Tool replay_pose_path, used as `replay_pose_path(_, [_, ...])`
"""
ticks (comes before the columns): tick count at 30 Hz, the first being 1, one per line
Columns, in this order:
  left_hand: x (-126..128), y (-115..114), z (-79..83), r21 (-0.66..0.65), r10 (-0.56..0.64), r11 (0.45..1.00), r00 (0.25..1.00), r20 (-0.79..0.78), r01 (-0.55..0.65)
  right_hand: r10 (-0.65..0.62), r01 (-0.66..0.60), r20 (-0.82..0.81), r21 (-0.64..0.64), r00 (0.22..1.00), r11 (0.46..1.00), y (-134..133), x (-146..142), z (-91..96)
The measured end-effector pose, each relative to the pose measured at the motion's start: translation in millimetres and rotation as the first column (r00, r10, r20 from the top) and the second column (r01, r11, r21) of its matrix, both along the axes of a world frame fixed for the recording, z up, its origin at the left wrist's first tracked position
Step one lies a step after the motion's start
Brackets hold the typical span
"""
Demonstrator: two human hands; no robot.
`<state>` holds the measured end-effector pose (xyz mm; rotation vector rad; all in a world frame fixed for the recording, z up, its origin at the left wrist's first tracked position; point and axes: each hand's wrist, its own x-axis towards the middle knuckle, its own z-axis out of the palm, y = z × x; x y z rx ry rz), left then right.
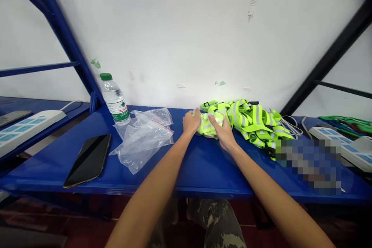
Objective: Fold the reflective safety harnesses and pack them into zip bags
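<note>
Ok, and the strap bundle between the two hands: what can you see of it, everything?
The strap bundle is a compact wad of bright yellow-green webbing with pale grey, reflective-looking bands. A sheen suggests clear plastic around it, but that is hard to tell. The left hand grips one side and the right hand the other, partly hiding it. It is over the far part of the blue table, beside the larger strap pile; whether it touches either is unclear.

Pretty bright beyond the left hand (192, 122), wall (174, 31) evenly lit, but the floor (104, 217) below it is super dim. Bags (142, 139) left of it catch glare. Wide-angle stretch outward, pixelated patch (309, 166) right of the right hand (223, 131).
</note>
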<state>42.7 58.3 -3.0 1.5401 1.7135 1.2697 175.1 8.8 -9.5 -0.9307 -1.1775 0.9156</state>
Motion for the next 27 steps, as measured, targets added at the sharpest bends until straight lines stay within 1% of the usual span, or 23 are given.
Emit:
replay_pose_path(3, [2, -5, -0.8, -0.003, -0.022, 1.000, 0.998, -0.062, 0.022, -0.020, 0.020, 0.000, -0.188, 1.000, 0.982, -8, -9, 1.2])
replay_pose_path(5, [3, -7, -2.6, -0.004, -0.020, 1.000, 0.996, -0.083, 0.020, -0.030, 0.030, 0.002, -0.241, 1.000, 0.970, -9, -11, 0.0])
replay_pose_path(11, [7, -11, -2.8, 0.027, 0.072, 0.997, 0.991, -0.114, -0.070, -0.058, 0.062, 0.023, -0.180, 0.998, 0.982, -3, -11, -7.8])
replay_pose_path(15, [9, -12, -2.9, 0.086, 0.096, 0.993, 0.988, -0.117, -0.086, -0.083, 0.094, 0.079, -0.140, 0.993, 0.986, 2, -10, -10.8])
replay_pose_path(17, [7, -12, -3.8, 0.091, 0.107, 0.991, 0.987, -0.119, -0.096, -0.079, 0.098, 0.140, -0.133, 0.987, 0.986, 2, -10, -10.4])
replay_pose_path(18, [6, -12, -4.0, 0.088, 0.112, 0.991, 0.986, -0.121, -0.102, -0.087, 0.111, 0.201, -0.110, 0.976, 0.988, 2, -10, -9.3])
replay_pose_path(19, [3, -13, -3.9, 0.083, 0.118, 0.991, 0.985, -0.122, -0.108, -0.119, 0.142, 0.287, -0.060, 0.950, 0.988, 0, -10, -7.5])
replay_pose_path(20, [1, -13, -3.2, 0.079, 0.128, 0.990, 0.984, -0.123, -0.119, -0.184, 0.188, 0.389, 0.028, 0.903, 0.982, -4, -10, -5.2])
replay_pose_path(21, [-3, -13, -1.9, 0.077, 0.142, 0.988, 0.982, -0.122, -0.134, -0.275, 0.231, 0.492, 0.150, 0.826, 0.961, -8, -11, -2.5])
replay_pose_path(22, [-6, -13, -0.1, 0.073, 0.159, 0.986, 0.980, -0.118, -0.151, -0.375, 0.249, 0.581, 0.288, 0.722, 0.925, -13, -12, 0.3])
replay_pose_path(23, [-10, -12, 2.3, 0.065, 0.176, 0.983, 0.978, -0.108, -0.170, -0.460, 0.224, 0.652, 0.415, 0.603, 0.882, -19, -14, 2.7])
replay_pose_path(24, [-14, -12, 5.0, 0.050, 0.191, 0.981, 0.978, -0.089, -0.187, -0.513, 0.151, 0.709, 0.510, 0.485, 0.847, -25, -16, 4.6])
replay_pose_path(25, [-18, -11, 7.9, 0.029, 0.206, 0.979, 0.977, -0.060, -0.204, -0.536, 0.048, 0.757, 0.561, 0.373, 0.826, -29, -18, 5.6])
replay_pose_path(26, [-21, -10, 10.9, 0.007, 0.216, 0.976, 0.976, -0.026, -0.216, -0.539, -0.054, 0.798, 0.571, 0.267, 0.819, -32, -21, 5.7])
replay_pose_path(27, [-23, -10, 13.8, -0.014, 0.222, 0.975, 0.975, 0.009, -0.222, -0.534, -0.128, 0.827, 0.557, 0.174, 0.821, -34, -23, 4.9])
